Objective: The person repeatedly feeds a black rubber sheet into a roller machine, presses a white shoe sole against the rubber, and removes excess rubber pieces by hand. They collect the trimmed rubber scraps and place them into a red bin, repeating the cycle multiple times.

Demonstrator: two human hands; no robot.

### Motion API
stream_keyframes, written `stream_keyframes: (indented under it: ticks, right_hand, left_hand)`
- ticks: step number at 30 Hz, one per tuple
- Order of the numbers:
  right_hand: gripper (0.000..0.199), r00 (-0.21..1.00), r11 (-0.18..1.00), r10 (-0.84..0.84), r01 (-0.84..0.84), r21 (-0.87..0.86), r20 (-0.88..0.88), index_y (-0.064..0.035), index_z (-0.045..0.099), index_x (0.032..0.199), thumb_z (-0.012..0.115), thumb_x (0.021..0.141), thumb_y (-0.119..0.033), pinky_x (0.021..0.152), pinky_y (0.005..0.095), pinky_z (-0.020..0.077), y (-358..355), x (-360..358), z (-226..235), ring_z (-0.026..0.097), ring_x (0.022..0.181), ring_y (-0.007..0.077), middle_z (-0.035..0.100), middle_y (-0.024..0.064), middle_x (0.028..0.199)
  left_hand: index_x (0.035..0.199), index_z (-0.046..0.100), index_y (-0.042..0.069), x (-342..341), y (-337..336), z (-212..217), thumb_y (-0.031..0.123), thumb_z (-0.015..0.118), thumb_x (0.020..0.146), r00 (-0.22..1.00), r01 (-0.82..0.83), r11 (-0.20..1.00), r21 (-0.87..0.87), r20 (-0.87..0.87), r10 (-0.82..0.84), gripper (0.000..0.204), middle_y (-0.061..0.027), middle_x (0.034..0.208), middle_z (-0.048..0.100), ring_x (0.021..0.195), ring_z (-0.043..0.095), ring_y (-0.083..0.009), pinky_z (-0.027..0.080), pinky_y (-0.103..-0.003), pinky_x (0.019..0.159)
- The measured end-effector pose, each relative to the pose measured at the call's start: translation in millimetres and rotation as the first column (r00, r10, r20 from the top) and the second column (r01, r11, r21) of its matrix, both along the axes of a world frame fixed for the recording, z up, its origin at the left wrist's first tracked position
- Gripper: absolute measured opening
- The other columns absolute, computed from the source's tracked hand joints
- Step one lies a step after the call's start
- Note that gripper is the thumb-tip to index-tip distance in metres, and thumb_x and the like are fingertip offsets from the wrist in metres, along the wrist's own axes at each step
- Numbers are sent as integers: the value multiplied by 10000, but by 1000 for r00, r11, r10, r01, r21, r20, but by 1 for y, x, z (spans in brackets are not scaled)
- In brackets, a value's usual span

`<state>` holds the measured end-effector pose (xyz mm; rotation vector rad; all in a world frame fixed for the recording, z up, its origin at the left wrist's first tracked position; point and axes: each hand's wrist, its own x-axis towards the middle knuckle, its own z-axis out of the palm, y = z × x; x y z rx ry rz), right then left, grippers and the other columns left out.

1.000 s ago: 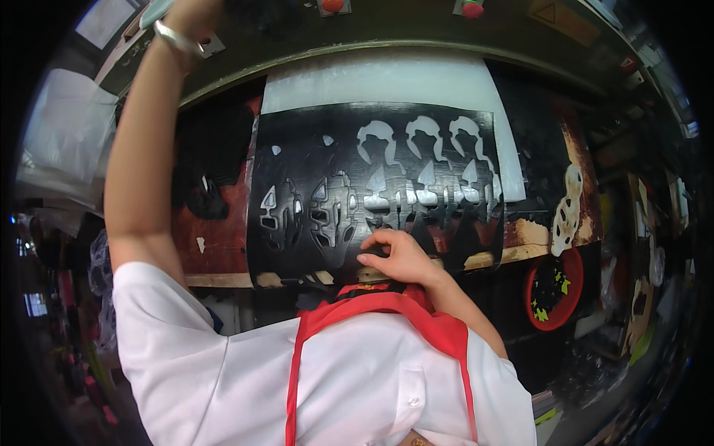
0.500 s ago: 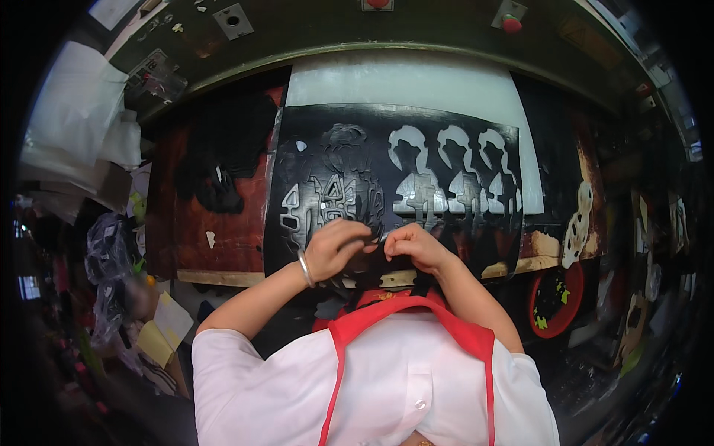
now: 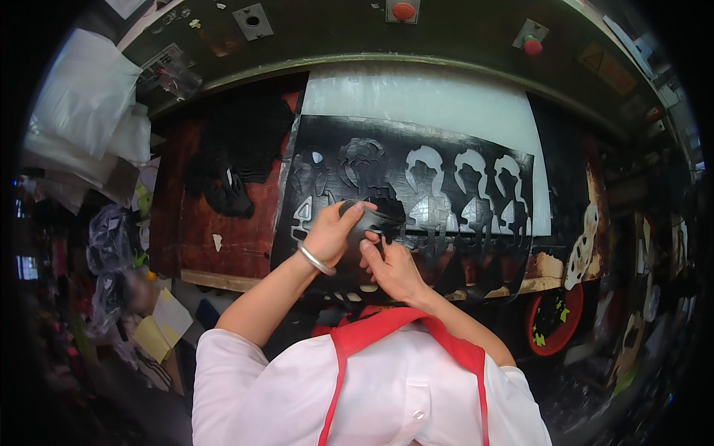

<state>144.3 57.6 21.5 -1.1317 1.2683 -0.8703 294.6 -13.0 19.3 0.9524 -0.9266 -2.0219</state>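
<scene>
My left hand (image 3: 332,236), with a silver bangle at the wrist, grips a thin black cut-out piece (image 3: 370,221) between thumb and fingers. At the lower edge of that piece, my right hand (image 3: 392,269) has its thumb and fingers drawn together, seemingly pinching it. Both hands are over the near part of a large black sheet (image 3: 476,135). Curved openings run along the sheet's right half, and pale material shows through them. On its left half, several cut shapes lie loosely in or on the sheet, partly covered by my left hand.
Under the sheet is a pale board (image 3: 416,89). Black pieces (image 3: 227,189) are piled on the reddish-brown table (image 3: 201,249) at left. A green machine beam (image 3: 320,37) with red buttons spans the far side. A red tub (image 3: 532,327) of scraps stands low at right.
My left hand has lifted a black piece off the sheet. My right hand has moved down and left, turning toward the piece. The whole view has shifted slightly.
</scene>
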Motion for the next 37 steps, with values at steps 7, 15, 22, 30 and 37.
stream_keyframes:
  ticks: [7,15,22,30,37]
  right_hand:
    - [425,984,985,-165,167,-28,62,7,633,848,424,1033,-313,545,276,483,9,-2,-27,568,594,123,581,50,661]
    - [406,982,994,-111,109,-24,-151,29,661,835,455,1013,-272,627,329,467,12,-15,-59,590,646,185,615,91,680]
    - [287,983,985,162,-166,44,84,19,669,997,648,928,-258,781,293,490,4,-10,-38,612,897,133,657,68,959]
    - [194,761,776,374,-570,269,531,-4,707,931,759,824,-158,761,256,491,-23,23,-45,618,840,109,671,34,852]
    - [136,637,793,287,-577,196,716,1,704,871,692,828,-127,774,261,473,-14,20,-64,624,814,144,680,90,835]
  left_hand:
    - [967,636,6,-16,-33,53,278,564,976,930,-254,914,-316,179,320,281,-47,772,630,589,627,-126,511,-249,546]
    - [1086,613,-36,91,-176,210,226,585,971,863,-476,585,-657,-220,455,288,-3,719,521,551,412,-49,377,-206,515]
    - [1115,594,18,93,-153,276,391,581,962,883,-283,300,-911,-125,452,404,22,586,513,487,507,-54,433,-176,464]
    - [929,647,54,95,-28,66,11,688,728,802,577,16,-816,571,178,210,-160,1055,617,844,622,-315,524,-368,698]
    - [1101,614,77,125,25,-21,323,760,757,765,640,-99,-762,620,174,447,-172,1220,540,893,560,-293,489,-404,801]
